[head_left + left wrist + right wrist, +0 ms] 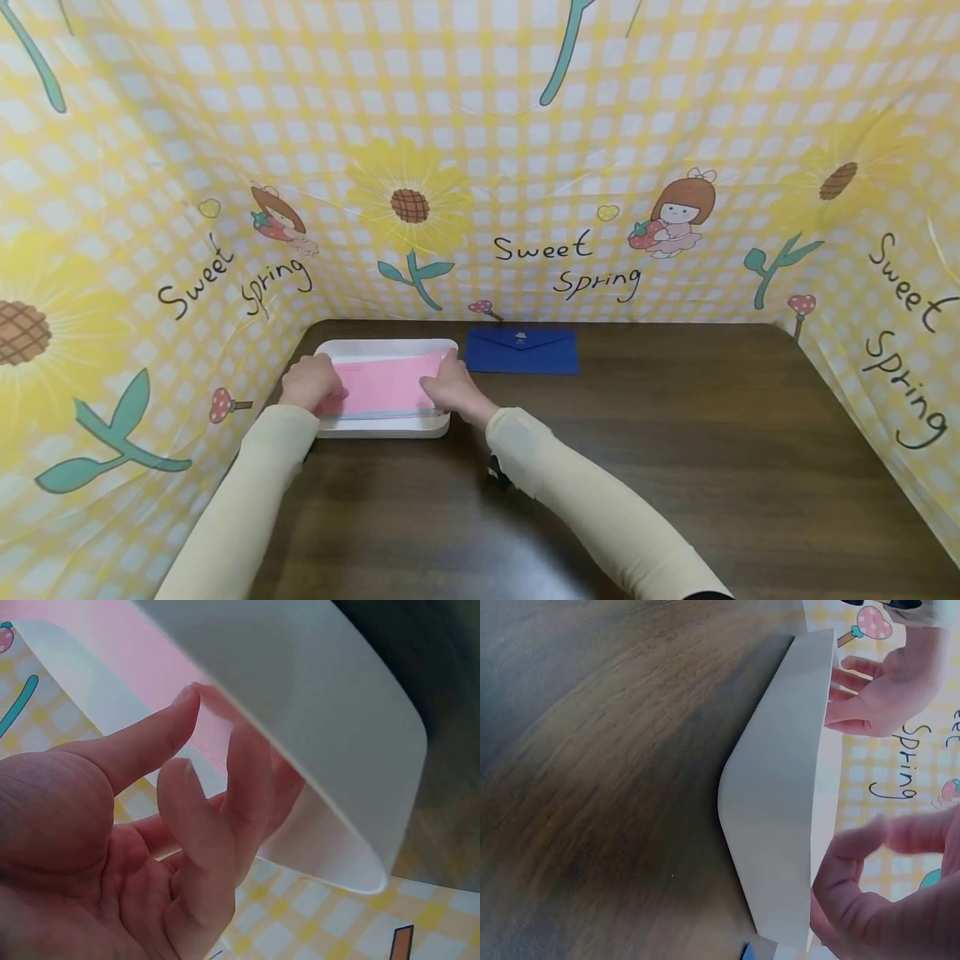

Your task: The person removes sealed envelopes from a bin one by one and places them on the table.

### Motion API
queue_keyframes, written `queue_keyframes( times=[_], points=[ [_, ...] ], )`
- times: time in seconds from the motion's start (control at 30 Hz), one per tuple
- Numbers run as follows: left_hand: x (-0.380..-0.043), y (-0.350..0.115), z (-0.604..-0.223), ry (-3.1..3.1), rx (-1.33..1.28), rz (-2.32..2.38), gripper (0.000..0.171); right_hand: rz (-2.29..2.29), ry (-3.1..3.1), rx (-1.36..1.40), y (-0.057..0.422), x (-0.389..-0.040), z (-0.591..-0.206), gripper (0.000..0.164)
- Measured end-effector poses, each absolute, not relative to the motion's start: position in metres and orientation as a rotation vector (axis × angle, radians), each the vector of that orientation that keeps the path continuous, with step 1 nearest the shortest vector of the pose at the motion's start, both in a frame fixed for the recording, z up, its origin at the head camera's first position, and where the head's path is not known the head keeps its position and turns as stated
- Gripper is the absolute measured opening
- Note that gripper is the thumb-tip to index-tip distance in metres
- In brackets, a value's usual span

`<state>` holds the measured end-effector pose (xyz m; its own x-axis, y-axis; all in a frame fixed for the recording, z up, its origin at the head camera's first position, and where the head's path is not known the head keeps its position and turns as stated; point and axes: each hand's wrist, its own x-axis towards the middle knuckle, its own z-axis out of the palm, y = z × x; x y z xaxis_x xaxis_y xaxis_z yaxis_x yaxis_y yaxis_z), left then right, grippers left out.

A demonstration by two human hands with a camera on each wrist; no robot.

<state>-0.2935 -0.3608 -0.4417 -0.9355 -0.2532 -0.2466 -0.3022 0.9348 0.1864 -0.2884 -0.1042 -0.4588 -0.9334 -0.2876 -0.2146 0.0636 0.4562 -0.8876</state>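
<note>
A flat piece of pink paper (386,383) lies in a white tray (390,432), with a thin bluish layer showing under its near edge. At its left end my left hand (311,383) pinches it between thumb and fingers; the left wrist view shows the hand (202,802) reaching over the tray's wall (322,720). The right end is held by my right hand (457,387), its thumb over the pink surface. In the right wrist view, that hand's thumb and forefinger (847,862) curl towards each other above the tray rim, which hides the paper there.
A blue envelope (525,354) lies flat just right of the tray, near the back of the dark wooden table (637,467). A yellow checked cloth (480,108) with flowers and lettering hangs behind the table and along both sides.
</note>
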Motion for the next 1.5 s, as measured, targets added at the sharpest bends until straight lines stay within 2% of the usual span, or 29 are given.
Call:
queue_keyframes(
  times=[0.2,0.27,0.57,0.77,1.0,1.27,1.5],
  points=[
    [-0.29,-0.363,-0.436,2.846,-0.407,0.357,0.034,-1.427,2.422,-0.178,-0.101,-0.289,-0.459,0.047],
    [-0.291,-0.364,-0.435,2.834,-0.401,0.372,0.031,-1.416,2.435,-0.183,-0.1,-0.289,-0.459,0.041],
    [-0.295,-0.364,-0.435,2.776,-0.431,0.414,0.013,-1.438,2.376,-0.183,-0.096,-0.29,-0.459,0.044],
    [-0.294,-0.363,-0.433,2.771,-0.428,0.432,0.013,-1.434,2.337,-0.164,-0.091,-0.291,-0.458,0.035],
    [-0.296,-0.366,-0.43,2.771,-0.384,0.482,0.014,-1.447,2.339,-0.133,-0.088,-0.293,-0.458,0.039],
    [-0.301,-0.37,-0.429,2.719,-0.349,0.569,0.005,-1.526,2.308,-0.142,-0.083,-0.292,-0.458,0.023],
    [-0.303,-0.368,-0.425,2.659,-0.341,0.659,0.007,-1.526,2.309,-0.15,-0.079,-0.292,-0.459,0.033]
  ],
)
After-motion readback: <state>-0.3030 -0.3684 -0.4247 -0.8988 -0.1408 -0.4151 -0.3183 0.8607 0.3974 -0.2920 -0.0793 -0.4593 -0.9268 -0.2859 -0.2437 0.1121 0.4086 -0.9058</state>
